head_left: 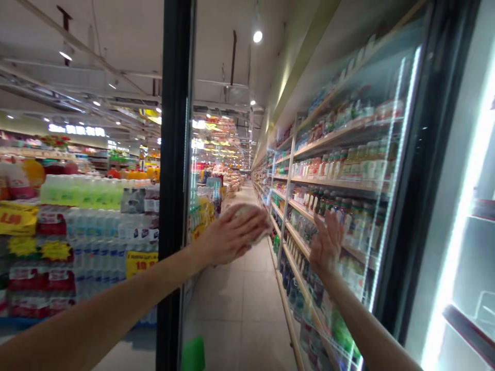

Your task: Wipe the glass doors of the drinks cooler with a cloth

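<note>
My left hand reaches across the dark door frame to the front of a glass door. Its fingers lie over a crumpled pale cloth, which shows past the fingertips and appears pressed on the pane. Further right, my right hand is raised with fingers stretched and somewhat apart, slightly blurred. It holds nothing and is close to the same pane; whether it touches the glass I cannot tell.
Beyond the glass, shelves of bottles run along a tiled aisle. A bright light strip lines the cooler at right. Stacked drink packs with yellow price signs stand left. A green piece is at the door's bottom.
</note>
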Demonstrator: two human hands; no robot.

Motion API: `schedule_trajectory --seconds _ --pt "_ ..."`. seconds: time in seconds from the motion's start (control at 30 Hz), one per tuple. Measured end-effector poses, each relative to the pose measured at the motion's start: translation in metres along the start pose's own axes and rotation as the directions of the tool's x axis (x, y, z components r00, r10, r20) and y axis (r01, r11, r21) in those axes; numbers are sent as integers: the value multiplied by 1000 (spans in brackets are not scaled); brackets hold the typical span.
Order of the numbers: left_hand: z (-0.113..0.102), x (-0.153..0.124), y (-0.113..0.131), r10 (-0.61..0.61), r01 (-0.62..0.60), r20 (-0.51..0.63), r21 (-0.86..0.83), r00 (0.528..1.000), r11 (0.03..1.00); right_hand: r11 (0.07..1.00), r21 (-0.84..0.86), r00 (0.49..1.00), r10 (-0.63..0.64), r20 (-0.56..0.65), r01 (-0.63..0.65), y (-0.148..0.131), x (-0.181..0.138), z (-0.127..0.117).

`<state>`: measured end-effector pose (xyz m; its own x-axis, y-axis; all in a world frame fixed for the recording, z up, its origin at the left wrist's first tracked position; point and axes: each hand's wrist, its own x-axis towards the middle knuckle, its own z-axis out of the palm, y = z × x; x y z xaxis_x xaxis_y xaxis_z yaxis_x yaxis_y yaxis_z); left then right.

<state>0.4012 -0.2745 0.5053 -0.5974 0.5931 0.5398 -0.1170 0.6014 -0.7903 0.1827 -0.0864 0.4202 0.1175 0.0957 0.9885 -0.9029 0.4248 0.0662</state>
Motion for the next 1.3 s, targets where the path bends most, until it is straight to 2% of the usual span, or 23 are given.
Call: schedule_trajectory --seconds 0.07,0.1,0.13,0.2,0.27,0.3,0.33,0.4,0.43,0.47,0.53,0.6,0.63,0.67,0.73,0.8,0.83,0.87,0.97,1.0,1.07,1.13,1.3 --pt "3 12 3 -239 240 -62 16 969 971 1000 -6 1000 -2 -4 2 0 0 1" --pt "5 18 7 -286 288 -91 13 954 957 1000 -8 1000 1 -3 -1 0 -1 1" --pt "9 24 10 -251 253 -109 3 962 967 1000 -10 1000 4 -3 -4 0 -1 1" --pt "15 36 17 -10 7 -103 -26 995 1000 1000 -15 1000 13 10 -13 0 -2 1" --pt "18 48 17 159 -165 -99 -51 982 985 1000 -15 1000 19 22 -19 0 -2 0" --pt "17 55 13 128 -134 -104 -52 986 990 1000 -13 1000 17 25 -16 0 -2 0" --pt "16 60 9 29 -35 -115 -47 993 998 1000 -12 1000 14 28 -14 0 -2 0" --pt "12 69 2 -192 188 -142 -37 971 981 1000 -10 1000 9 25 -9 0 -2 -1" --pt "11 71 2 -233 229 -144 -40 962 973 1000 -9 1000 5 22 -5 0 -1 -1" --pt "11 71 6 -209 205 -128 -47 969 978 1000 -10 1000 3 22 -3 0 -1 -1" --pt "15 66 17 2 -8 -88 -78 996 997 1000 -8 1000 4 29 -4 0 -1 -1" --pt "18 60 23 212 -219 -68 -102 975 971 1000 -9 999 9 37 -9 0 -1 -1" --pt "18 59 22 242 -248 -66 -101 968 964 1000 -10 999 11 37 -11 0 -1 -1" --pt "17 60 17 201 -207 -76 -88 977 974 1000 -8 999 12 30 -12 0 -1 -1" --pt "11 66 3 -45 39 -124 -48 991 998 1000 5 1000 8 10 -9 -1 -1 -1" --pt "6 73 -6 -323 325 -195 -23 926 946 1000 20 1000 4 -1 -4 -3 1 -2" --pt "5 75 -5 -362 368 -228 -18 904 930 1000 24 1000 5 -4 -5 -3 1 -2" --pt "6 76 -3 -319 326 -247 -11 915 945 1000 24 1000 4 -2 -4 -4 2 -2" --pt "11 79 6 0 2 -217 11 976 1000 1000 20 1000 -4 2 4 -5 3 -3" --pt "11 80 5 16 -14 -209 13 978 1000 1000 21 1000 -8 1 8 -4 3 -3" --pt "8 87 -2 -169 176 -221 12 961 984 1000 29 1000 -8 -2 8 -3 2 -3" --pt "5 94 -6 -320 330 -249 2 914 944 999 34 1000 2 -3 -1 -1 1 -3" --pt "16 101 17 -88 85 -203 -22 975 996 996 72 999 50 -19 -49 -14 10 -5"
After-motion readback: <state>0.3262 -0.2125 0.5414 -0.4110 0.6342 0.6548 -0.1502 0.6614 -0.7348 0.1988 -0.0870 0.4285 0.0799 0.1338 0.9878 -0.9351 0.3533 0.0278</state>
